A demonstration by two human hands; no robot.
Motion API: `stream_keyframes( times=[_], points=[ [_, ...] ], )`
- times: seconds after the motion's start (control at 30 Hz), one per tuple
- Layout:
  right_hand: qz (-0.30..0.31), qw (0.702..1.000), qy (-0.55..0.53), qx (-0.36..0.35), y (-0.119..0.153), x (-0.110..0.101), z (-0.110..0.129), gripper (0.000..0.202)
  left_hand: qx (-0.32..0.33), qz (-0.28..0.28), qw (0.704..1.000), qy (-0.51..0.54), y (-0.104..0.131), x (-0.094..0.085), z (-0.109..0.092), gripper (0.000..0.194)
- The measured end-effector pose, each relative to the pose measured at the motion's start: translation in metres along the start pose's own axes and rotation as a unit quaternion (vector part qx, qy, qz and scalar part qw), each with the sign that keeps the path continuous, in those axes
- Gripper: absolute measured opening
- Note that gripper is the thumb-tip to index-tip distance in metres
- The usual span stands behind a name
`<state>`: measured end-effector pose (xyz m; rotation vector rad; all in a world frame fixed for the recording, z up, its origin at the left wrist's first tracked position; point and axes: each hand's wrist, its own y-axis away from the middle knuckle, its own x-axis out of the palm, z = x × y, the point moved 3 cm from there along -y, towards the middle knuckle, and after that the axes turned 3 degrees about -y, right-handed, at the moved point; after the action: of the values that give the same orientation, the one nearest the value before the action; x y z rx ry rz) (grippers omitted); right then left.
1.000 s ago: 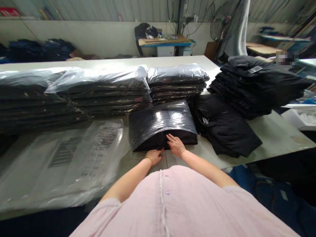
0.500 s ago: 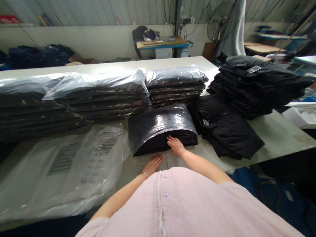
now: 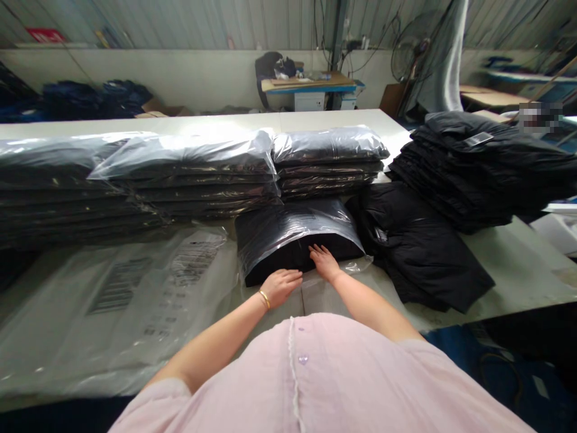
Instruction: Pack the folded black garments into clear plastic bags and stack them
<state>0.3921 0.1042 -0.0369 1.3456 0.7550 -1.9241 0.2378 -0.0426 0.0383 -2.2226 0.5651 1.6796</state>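
A folded black garment [image 3: 279, 260] lies in front of me, partly inside a clear plastic bag [image 3: 306, 221] whose mouth gapes toward me. My right hand [image 3: 323, 262] rests on the garment's near side at the bag's opening, fingers stretched out. My left hand [image 3: 283, 285] lies at the garment's lower front edge with its fingers extended, close to the right hand. Neither hand grips anything. To the right, another folded black garment [image 3: 419, 246] touches the bagged one. Flat clear bags with printed text [image 3: 180, 300] are spread on the left of the table.
Behind stand stacks of bagged black garments [image 3: 193, 174] and a shorter stack [image 3: 331, 162]. A tall pile of unbagged black garments [image 3: 478, 168] sits at the right. The pale table [image 3: 536, 252] ends near my body. A white box [image 3: 556, 231] is at the far right.
My left hand has moved up from the tabletop to the garment's front edge. The right hand stays at the bag mouth. A flap of clear plastic now shows at the opening's right corner.
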Motion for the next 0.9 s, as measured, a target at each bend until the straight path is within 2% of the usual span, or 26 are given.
stream_keyframes(
  times=[0.07, 0.13, 0.2, 0.27, 0.33, 0.4, 0.5, 0.63, 0.77, 0.9],
  points=[
    [0.001, 1.000, -0.001, 0.002, 0.000, 0.001, 0.000, 0.040, -0.026, -0.072, 0.996, -0.036, -0.023, -0.035, -0.002, 0.049],
    [0.002, 1.000, -0.002, 0.002, -0.001, 0.002, -0.001, 0.042, -0.104, -0.142, 0.982, -0.071, -0.045, -0.062, 0.003, 0.052],
    [0.000, 1.000, 0.002, 0.000, -0.001, 0.002, -0.002, 0.042, -0.168, -0.181, 0.965, -0.090, -0.062, -0.078, 0.012, 0.056],
    [-0.001, 1.000, 0.005, -0.003, -0.001, 0.002, -0.003, 0.040, -0.197, -0.183, 0.958, -0.093, -0.073, -0.080, 0.023, 0.055],
    [0.000, 1.000, 0.004, -0.006, -0.001, 0.002, -0.003, 0.039, -0.196, -0.156, 0.964, -0.090, -0.078, -0.071, 0.032, 0.044],
    [0.001, 1.000, 0.000, -0.009, -0.001, 0.002, -0.003, 0.039, -0.173, -0.122, 0.973, -0.086, -0.075, -0.054, 0.036, 0.034],
    [0.009, 1.000, 0.000, 0.001, -0.002, 0.002, -0.003, 0.044, -0.141, -0.090, 0.983, -0.080, -0.062, -0.023, 0.032, 0.030],
    [0.025, 1.000, 0.008, 0.003, 0.001, 0.004, -0.002, 0.049, -0.165, -0.055, 0.982, -0.071, -0.047, 0.011, 0.027, 0.027],
    [0.008, 1.000, 0.002, -0.006, 0.005, 0.003, -0.001, 0.043, -0.187, -0.022, 0.981, -0.038, -0.046, 0.032, 0.028, 0.026],
    [0.019, 1.000, -0.005, -0.023, 0.008, 0.002, -0.003, 0.039, -0.214, 0.012, 0.977, -0.020, -0.048, 0.044, 0.031, 0.025]
  ],
)
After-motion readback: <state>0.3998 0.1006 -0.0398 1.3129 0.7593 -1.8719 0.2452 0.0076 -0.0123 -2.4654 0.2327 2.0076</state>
